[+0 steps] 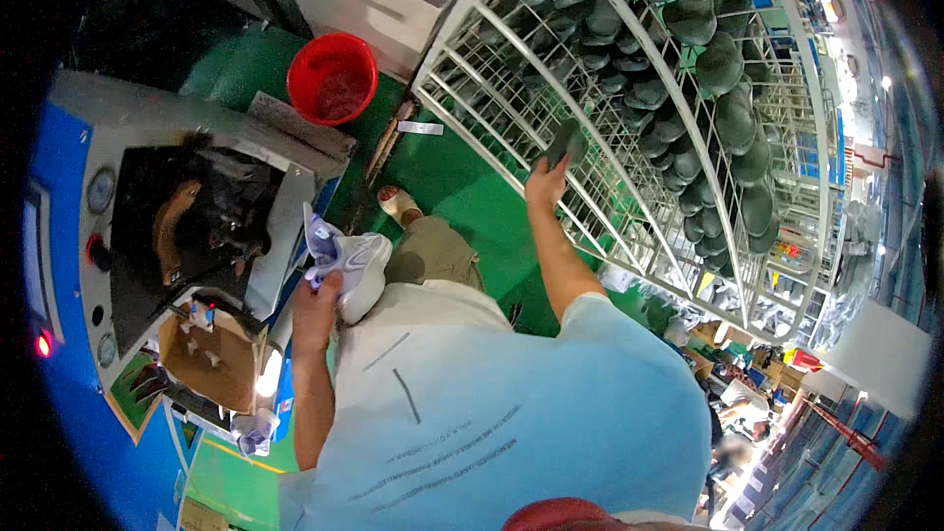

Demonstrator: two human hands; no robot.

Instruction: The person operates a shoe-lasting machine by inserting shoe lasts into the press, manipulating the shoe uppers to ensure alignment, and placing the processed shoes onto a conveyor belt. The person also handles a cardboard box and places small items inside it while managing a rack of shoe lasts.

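My left hand (317,307) is closed on a white and lavender sneaker (362,261), held beside my waist near the machine. My right arm reaches forward to the white wire rack (590,226). In the fingers of my right hand (547,183) is a dark grey-green insole (566,142), upright in front of the rack's bars. Many similar dark sole-shaped pieces (723,64) stand in rows inside the rack. Whether the insole touches the rack, I cannot tell.
A red bucket (332,79) stands on the green floor ahead. At left is a blue and grey machine (79,187) with gauges and a dark opening. Below it sits a cardboard box (231,374) with small items, and another lavender shoe (256,433) lies nearby.
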